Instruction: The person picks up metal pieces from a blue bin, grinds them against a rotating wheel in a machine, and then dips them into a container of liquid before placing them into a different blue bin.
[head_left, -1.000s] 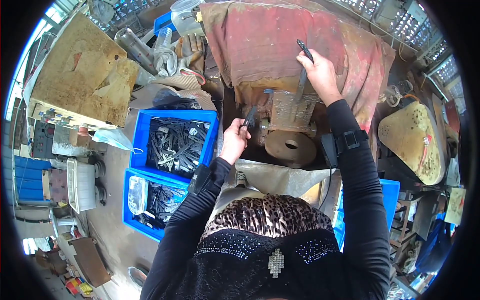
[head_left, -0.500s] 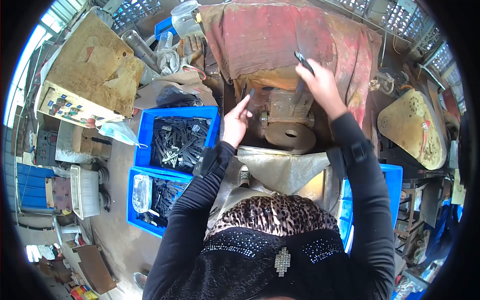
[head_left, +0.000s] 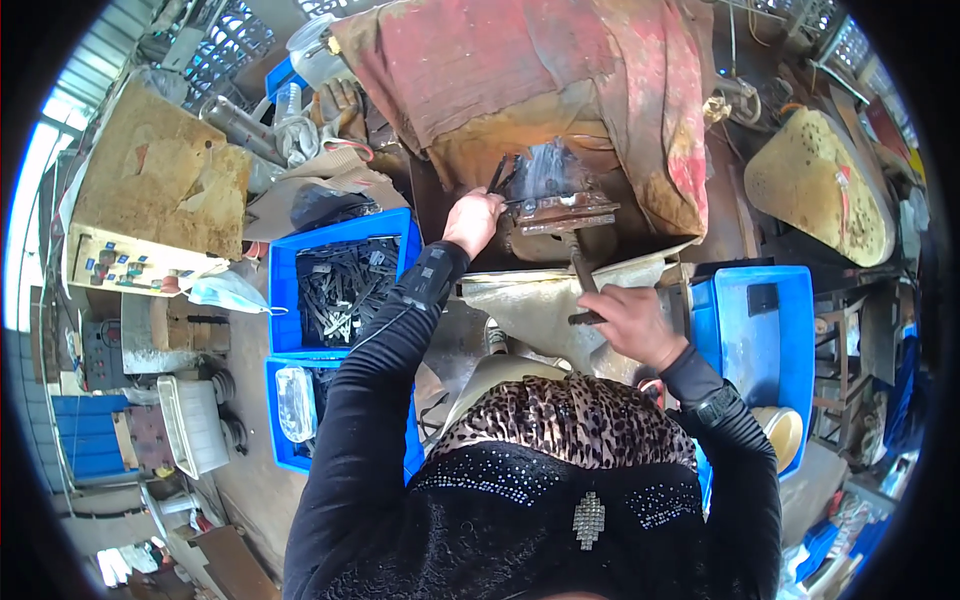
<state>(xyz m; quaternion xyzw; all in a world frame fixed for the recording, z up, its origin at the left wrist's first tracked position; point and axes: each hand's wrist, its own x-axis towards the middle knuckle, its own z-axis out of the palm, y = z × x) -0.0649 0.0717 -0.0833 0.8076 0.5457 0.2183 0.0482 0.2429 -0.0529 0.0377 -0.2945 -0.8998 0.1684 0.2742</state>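
My right hand is wrapped round a dark metal lever, which runs down toward me from a rusty fixture. A dark end pokes out beside my fingers; I cannot tell if it is all lever. My left hand pinches a thin dark strip at the left of the fixture. Behind the fixture a blurred grey surface shows under the reddish cloth cover. A blue crate to my left holds many dark strips.
A second blue crate with a clear plastic box stands nearer on the left. To my right is a blue bin with a cream round container in it. A control box and a work glove lie far left.
My right hand has swung the lever from up at the cloth down toward my body. The fixture has tilted, hiding the round holed disc. My left hand stays beside it; the view shifted slightly.
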